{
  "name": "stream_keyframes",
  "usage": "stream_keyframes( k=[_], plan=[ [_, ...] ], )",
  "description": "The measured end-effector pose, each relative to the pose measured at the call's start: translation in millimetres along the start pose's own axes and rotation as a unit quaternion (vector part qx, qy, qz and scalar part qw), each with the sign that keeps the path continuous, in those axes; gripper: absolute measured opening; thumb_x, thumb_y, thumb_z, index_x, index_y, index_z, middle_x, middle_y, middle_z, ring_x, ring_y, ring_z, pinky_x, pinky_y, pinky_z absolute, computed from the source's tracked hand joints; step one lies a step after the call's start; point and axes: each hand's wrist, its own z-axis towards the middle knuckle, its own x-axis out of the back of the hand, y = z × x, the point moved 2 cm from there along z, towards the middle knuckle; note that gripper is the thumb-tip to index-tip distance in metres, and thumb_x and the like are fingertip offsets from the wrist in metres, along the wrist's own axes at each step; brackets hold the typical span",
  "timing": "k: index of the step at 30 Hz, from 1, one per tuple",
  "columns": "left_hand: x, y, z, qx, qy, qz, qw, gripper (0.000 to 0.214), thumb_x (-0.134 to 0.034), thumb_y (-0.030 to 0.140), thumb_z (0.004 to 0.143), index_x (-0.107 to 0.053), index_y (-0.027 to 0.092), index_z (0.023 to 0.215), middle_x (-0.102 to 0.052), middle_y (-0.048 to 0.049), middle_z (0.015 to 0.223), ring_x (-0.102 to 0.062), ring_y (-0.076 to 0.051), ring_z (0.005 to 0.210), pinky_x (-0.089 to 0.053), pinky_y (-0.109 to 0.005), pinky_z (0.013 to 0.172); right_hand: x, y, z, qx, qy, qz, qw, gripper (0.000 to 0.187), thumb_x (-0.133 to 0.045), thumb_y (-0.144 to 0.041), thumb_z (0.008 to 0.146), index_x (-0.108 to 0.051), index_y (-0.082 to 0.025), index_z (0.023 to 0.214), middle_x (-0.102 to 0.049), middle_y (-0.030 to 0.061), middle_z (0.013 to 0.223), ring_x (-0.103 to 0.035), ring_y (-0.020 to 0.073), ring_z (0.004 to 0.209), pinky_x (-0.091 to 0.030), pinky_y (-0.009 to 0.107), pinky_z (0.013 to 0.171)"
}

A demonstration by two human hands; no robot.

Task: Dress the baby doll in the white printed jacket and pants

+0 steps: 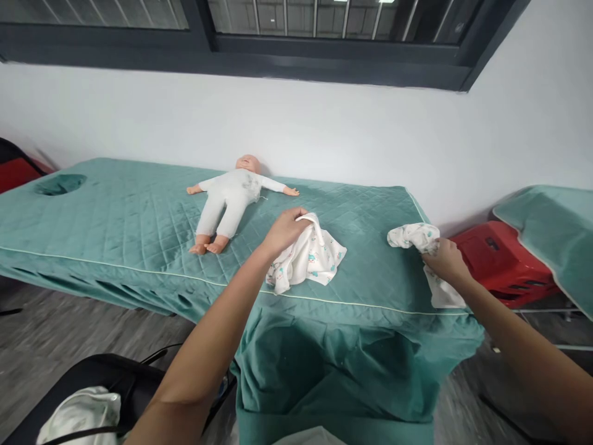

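The printed cloth point(319, 262) is lying near the front edge of the bed point(115, 210), top pulled up into a fold and the rest in a loose, rumpled spread. My left hand point(288, 232) has that raised edge pinched, fingers drawn together with hardly any gap. I'd guess holding only the edge lets the folds drop and show how it's shaped, while the bed takes most of the weight.

My right hand point(447, 259) is over at the bed's right end, fingers curled closed around a bunched cloth point(412, 236) with a similar print. Some white fabric hangs below that grip — from the head view I can't tell if it's the same piece. A full-fist hold seems right for something wadded up like that.

Further out, a doll point(231, 191) in a white suit lies face up on the bed, toward the wall, well clear of the right hand — probably parked there to leave working room up front. Past the bed's right end there's a red plastic seat point(498, 256).
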Motion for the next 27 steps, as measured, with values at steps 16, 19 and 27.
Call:
stream_keyframes(
  k=[16, 19, 27],
  plan=[
    [6.7, 136.6, -61.7, -0.142, -0.154, 0.102, 0.972, 0.022, -0.063, 0.030, 0.076, -0.063, 0.021, 0.097, -0.069, -0.0017, 0.092, -0.061, -0.019, 0.079, -0.043, -0.028, 0.067, 138.3, -252.7, -89.4, 0.333, -0.130, 0.352, 0.865, 0.024, -0.066, -0.031, 0.080, -0.062, -0.021, 0.102, -0.067, 0.0022, 0.096, -0.061, 0.0208, 0.089, -0.048, 0.032, 0.078],
    [19.0, 151.7, -79.5, -0.192, -0.131, 0.200, 0.952, 0.029, -0.065, 0.027, 0.077, -0.063, 0.024, 0.105, -0.067, -0.0015, 0.088, -0.061, -0.022, 0.081, -0.041, -0.030, 0.071, 168.6, -248.3, -84.1, 0.349, -0.124, 0.304, 0.878, 0.014, -0.063, -0.025, 0.080, -0.067, -0.022, 0.092, -0.068, -0.0001, 0.090, -0.060, 0.0179, 0.082, -0.044, 0.029, 0.074],
    [25.9, 154.5, -83.9, -0.257, -0.011, 0.391, 0.884, 0.041, -0.047, 0.004, 0.079, -0.058, 0.024, 0.113, -0.063, -0.0073, 0.112, -0.060, -0.024, 0.091, -0.039, -0.032, 0.075, 213.6, -221.8, -88.6, 0.300, -0.260, 0.316, 0.862, 0.033, -0.064, -0.054, 0.083, -0.069, -0.022, 0.091, -0.066, 0.0001, 0.075, -0.057, 0.0136, 0.063, -0.042, 0.025, 0.056]
  ],
)
